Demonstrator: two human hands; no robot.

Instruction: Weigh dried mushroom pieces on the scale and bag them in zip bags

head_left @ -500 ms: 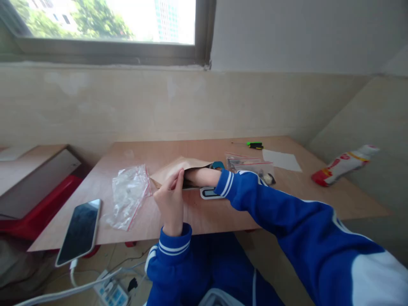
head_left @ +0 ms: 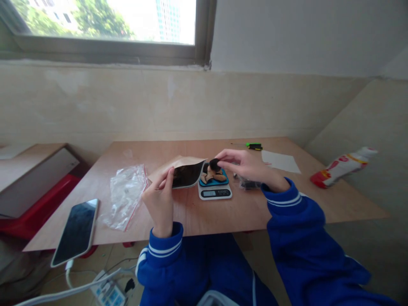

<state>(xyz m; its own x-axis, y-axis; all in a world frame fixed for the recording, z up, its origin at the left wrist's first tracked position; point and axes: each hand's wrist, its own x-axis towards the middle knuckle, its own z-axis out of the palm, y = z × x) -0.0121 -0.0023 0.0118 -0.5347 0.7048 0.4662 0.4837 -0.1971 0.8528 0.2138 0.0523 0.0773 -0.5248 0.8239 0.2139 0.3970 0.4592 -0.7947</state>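
Observation:
My left hand (head_left: 161,197) pinches the near edge of a brown paper bag (head_left: 174,163), whose open mouth faces right and shows a dark inside. Between the fingertips of my right hand (head_left: 245,165) is a dark, rounded dried mushroom (head_left: 214,165), just above a small white digital scale (head_left: 204,196). Several tan and dark dried mushroom pieces (head_left: 210,175) lie on the scale's blue tray (head_left: 219,183). The scale's display is lit, but its digits are too small to read.
A crumpled clear zip bag (head_left: 126,193) lies left of the paper bag, and a phone (head_left: 76,229) on a cable overhangs the left edge. To the right are small plastic bags (head_left: 250,183), white paper (head_left: 280,161), screwdrivers (head_left: 254,146) and a red-and-white bottle (head_left: 342,166).
My right hand has come out of the paper bag with a dried mushroom and moved right over the scale. The scale and its tray now show. My left hand still grips the bag.

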